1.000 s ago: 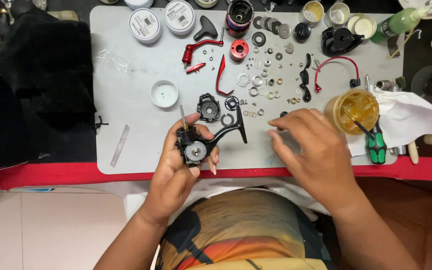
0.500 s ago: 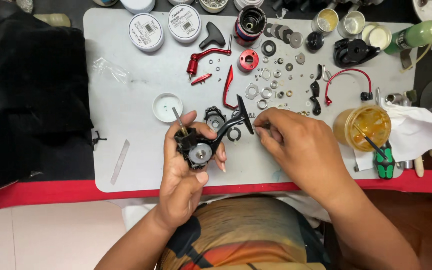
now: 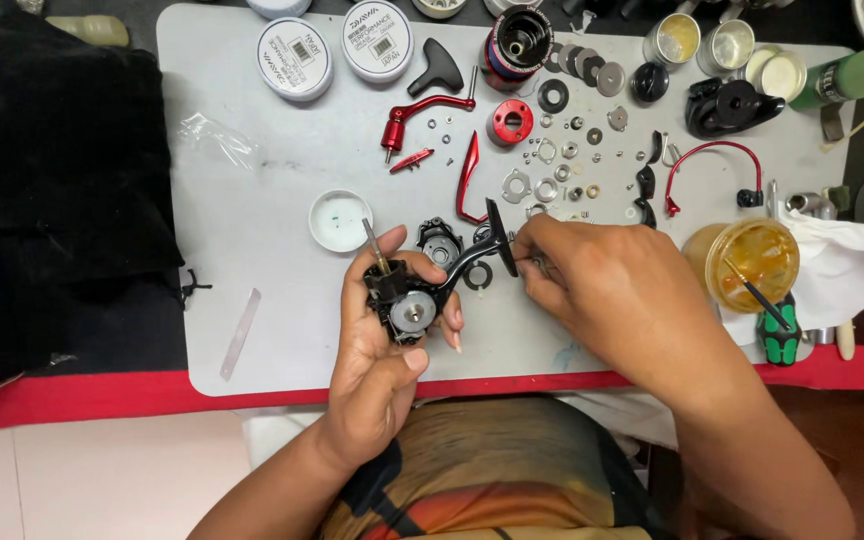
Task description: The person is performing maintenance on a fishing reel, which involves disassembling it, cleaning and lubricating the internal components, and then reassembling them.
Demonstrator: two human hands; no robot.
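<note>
— What is the left hand (image 3: 377, 345) gripping?
— Its fingers are wrapping the black fishing reel body (image 3: 407, 300) above the bench (image 3: 252, 250).
— And the right hand (image 3: 612, 290)?
— Its fingers are pinching something tiny beside the reel foot.

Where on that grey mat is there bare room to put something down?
The left part of the grey mat is mostly bare: between the small white dish, the crumpled clear wrapper and the metal strip. A narrow strip along the red edge is free too. The upper right, strewn with washers and red parts, is crowded.
</note>
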